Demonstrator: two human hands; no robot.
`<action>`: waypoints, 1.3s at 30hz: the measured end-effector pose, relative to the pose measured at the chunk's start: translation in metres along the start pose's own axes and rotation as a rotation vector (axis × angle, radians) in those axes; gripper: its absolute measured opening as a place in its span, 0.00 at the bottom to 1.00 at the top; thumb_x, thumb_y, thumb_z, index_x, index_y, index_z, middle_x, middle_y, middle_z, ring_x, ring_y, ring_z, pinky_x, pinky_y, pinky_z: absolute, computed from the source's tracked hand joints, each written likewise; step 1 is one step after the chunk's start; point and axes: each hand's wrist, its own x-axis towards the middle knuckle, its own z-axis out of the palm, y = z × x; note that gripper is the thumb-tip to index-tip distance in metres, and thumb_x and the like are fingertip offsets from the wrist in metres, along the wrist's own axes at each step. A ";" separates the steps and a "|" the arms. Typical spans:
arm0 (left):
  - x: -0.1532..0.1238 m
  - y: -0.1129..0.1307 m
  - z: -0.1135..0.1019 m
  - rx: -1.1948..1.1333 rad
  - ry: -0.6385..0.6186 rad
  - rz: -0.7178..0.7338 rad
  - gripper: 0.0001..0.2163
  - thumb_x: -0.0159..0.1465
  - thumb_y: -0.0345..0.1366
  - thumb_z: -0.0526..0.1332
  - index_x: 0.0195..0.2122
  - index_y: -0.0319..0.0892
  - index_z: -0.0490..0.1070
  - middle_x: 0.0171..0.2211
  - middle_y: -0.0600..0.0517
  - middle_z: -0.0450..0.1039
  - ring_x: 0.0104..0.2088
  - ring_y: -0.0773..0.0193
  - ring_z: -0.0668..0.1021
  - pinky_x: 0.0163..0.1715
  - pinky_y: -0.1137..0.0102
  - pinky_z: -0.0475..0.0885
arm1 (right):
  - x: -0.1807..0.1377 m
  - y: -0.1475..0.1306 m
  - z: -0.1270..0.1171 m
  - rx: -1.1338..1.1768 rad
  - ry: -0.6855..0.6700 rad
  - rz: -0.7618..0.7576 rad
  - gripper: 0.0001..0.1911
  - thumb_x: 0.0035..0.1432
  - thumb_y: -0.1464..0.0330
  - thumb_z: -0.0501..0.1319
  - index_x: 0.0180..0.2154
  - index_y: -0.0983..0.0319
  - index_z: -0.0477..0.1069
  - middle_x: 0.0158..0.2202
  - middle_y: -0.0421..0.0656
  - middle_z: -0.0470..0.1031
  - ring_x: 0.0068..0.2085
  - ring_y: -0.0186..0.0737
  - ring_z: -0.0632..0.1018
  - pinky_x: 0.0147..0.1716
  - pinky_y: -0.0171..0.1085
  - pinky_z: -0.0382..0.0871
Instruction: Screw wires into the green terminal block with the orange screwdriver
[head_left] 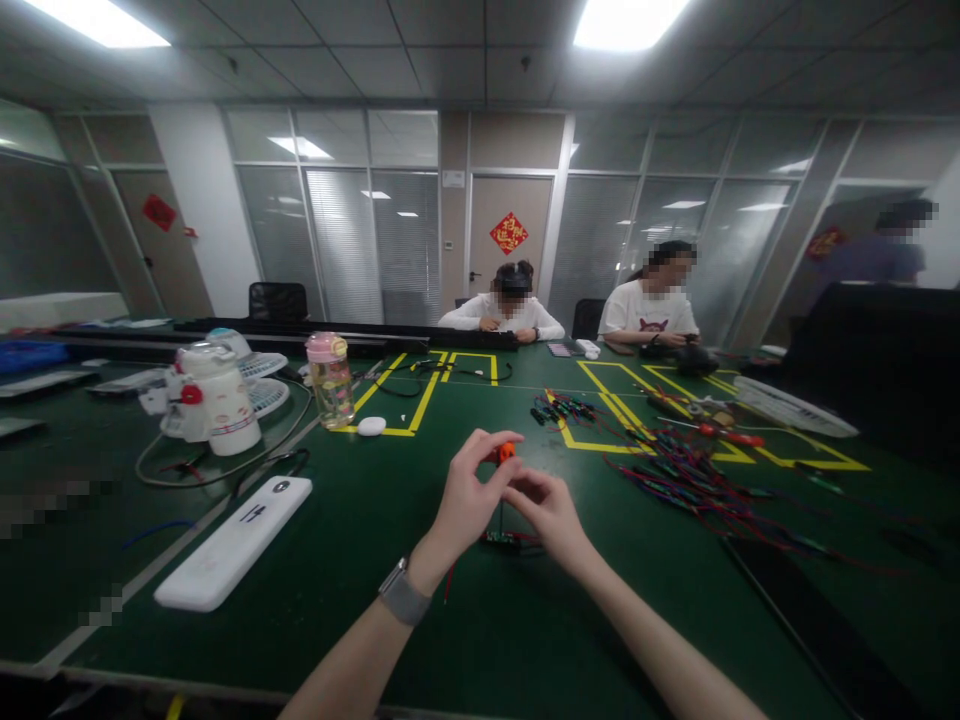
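Note:
In front of me, my left hand point(472, 490) curls its thumb and fingers around the orange handle of a screwdriver point(507, 453). Its thin shaft points down toward a small green circuit board point(501, 538) on the table. My right hand point(551, 512) is closed, with its fingertips pinched at the shaft just under the handle; the exact grip is partly hidden. Dark and red wires run from the board, one red lead trailing below my left wrist. Whether the tip touches the board is too small to tell.
Bundles of red and black wires point(697, 480) spread to the right, near a dark flat panel point(817, 625). On the left are a white power bank-like device point(236, 545), a white bottle point(225, 405) and a pink-lidded cup point(330, 385). Two people sit across the green table point(360, 620).

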 end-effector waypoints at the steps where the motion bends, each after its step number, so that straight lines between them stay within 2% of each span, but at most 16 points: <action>1: 0.000 0.000 0.000 -0.063 -0.044 -0.031 0.11 0.65 0.35 0.59 0.48 0.44 0.74 0.40 0.49 0.72 0.40 0.63 0.76 0.43 0.68 0.72 | 0.000 0.000 -0.001 0.001 0.005 -0.003 0.14 0.48 0.59 0.68 0.30 0.65 0.79 0.30 0.45 0.81 0.32 0.44 0.78 0.36 0.40 0.71; 3: -0.001 0.000 0.000 -0.193 -0.129 -0.095 0.14 0.67 0.36 0.55 0.52 0.44 0.72 0.44 0.47 0.74 0.43 0.60 0.78 0.47 0.65 0.72 | -0.002 -0.002 -0.002 -0.001 0.010 -0.008 0.14 0.49 0.59 0.68 0.31 0.64 0.79 0.31 0.46 0.81 0.33 0.45 0.78 0.38 0.41 0.72; 5: -0.001 0.000 0.000 -0.249 -0.162 -0.131 0.15 0.67 0.37 0.55 0.53 0.43 0.71 0.45 0.46 0.74 0.44 0.59 0.78 0.47 0.64 0.73 | -0.003 -0.003 -0.003 0.002 0.002 -0.006 0.15 0.50 0.58 0.67 0.32 0.64 0.80 0.32 0.47 0.81 0.35 0.47 0.79 0.39 0.42 0.72; 11: -0.002 0.000 0.004 0.011 0.001 0.022 0.09 0.62 0.31 0.61 0.42 0.43 0.75 0.37 0.50 0.71 0.39 0.63 0.75 0.41 0.70 0.72 | -0.005 -0.007 0.004 0.011 0.011 -0.005 0.14 0.47 0.61 0.69 0.32 0.64 0.79 0.31 0.46 0.80 0.35 0.46 0.78 0.38 0.41 0.72; 15: -0.002 0.001 0.006 0.091 0.026 0.062 0.09 0.59 0.29 0.64 0.41 0.44 0.76 0.35 0.52 0.68 0.37 0.65 0.74 0.40 0.71 0.70 | -0.005 -0.007 0.006 0.017 0.042 0.004 0.12 0.47 0.61 0.69 0.28 0.65 0.78 0.28 0.45 0.78 0.34 0.45 0.76 0.34 0.39 0.71; 17: -0.002 0.002 0.005 0.067 -0.006 0.038 0.10 0.60 0.30 0.63 0.43 0.44 0.76 0.36 0.52 0.70 0.38 0.64 0.74 0.42 0.70 0.70 | -0.004 -0.006 0.004 0.030 0.033 0.007 0.13 0.47 0.61 0.68 0.28 0.65 0.78 0.28 0.44 0.78 0.32 0.43 0.76 0.33 0.38 0.70; 21: -0.003 0.004 0.004 -0.158 -0.162 -0.078 0.14 0.66 0.35 0.56 0.53 0.45 0.71 0.45 0.47 0.73 0.45 0.61 0.77 0.48 0.66 0.72 | -0.004 -0.004 -0.002 0.013 0.011 0.003 0.12 0.47 0.62 0.68 0.27 0.65 0.78 0.25 0.42 0.77 0.28 0.39 0.74 0.31 0.36 0.68; 23: -0.003 0.003 0.004 -0.221 -0.181 -0.122 0.15 0.67 0.36 0.56 0.54 0.43 0.70 0.47 0.46 0.74 0.45 0.60 0.78 0.48 0.65 0.72 | -0.004 -0.005 -0.003 -0.004 0.005 0.002 0.11 0.48 0.62 0.67 0.26 0.65 0.77 0.23 0.41 0.75 0.27 0.38 0.73 0.30 0.36 0.67; 26: -0.002 0.001 0.004 -0.169 -0.125 -0.114 0.13 0.65 0.35 0.59 0.50 0.42 0.72 0.44 0.47 0.75 0.42 0.61 0.78 0.46 0.66 0.73 | -0.004 -0.007 -0.002 0.011 -0.011 0.000 0.10 0.48 0.63 0.66 0.27 0.64 0.77 0.23 0.40 0.75 0.26 0.38 0.73 0.30 0.36 0.68; 30: -0.001 -0.001 0.003 -0.016 -0.009 -0.009 0.09 0.61 0.31 0.62 0.42 0.43 0.75 0.38 0.50 0.72 0.40 0.63 0.76 0.43 0.69 0.72 | -0.004 -0.006 0.000 0.009 0.015 0.009 0.10 0.46 0.63 0.68 0.30 0.64 0.78 0.26 0.41 0.77 0.29 0.40 0.74 0.32 0.37 0.68; 33: -0.001 0.000 0.002 0.042 0.019 0.013 0.09 0.59 0.30 0.64 0.41 0.43 0.75 0.36 0.52 0.71 0.38 0.64 0.75 0.42 0.69 0.72 | -0.003 -0.001 0.000 0.009 0.006 0.020 0.11 0.47 0.62 0.68 0.29 0.64 0.78 0.26 0.42 0.78 0.30 0.40 0.75 0.34 0.38 0.69; 35: -0.001 0.002 0.001 -0.002 -0.023 -0.013 0.10 0.61 0.33 0.63 0.44 0.44 0.75 0.38 0.50 0.72 0.39 0.63 0.76 0.43 0.68 0.73 | -0.004 0.001 -0.002 0.027 -0.006 0.028 0.12 0.48 0.61 0.68 0.28 0.65 0.78 0.26 0.42 0.79 0.30 0.40 0.75 0.34 0.38 0.69; 39: 0.000 0.005 0.000 -0.235 -0.168 -0.125 0.14 0.66 0.36 0.56 0.52 0.43 0.71 0.45 0.46 0.75 0.44 0.60 0.78 0.47 0.64 0.73 | -0.005 -0.001 -0.004 0.061 0.007 0.043 0.12 0.46 0.61 0.69 0.27 0.65 0.77 0.26 0.42 0.78 0.29 0.40 0.76 0.34 0.38 0.69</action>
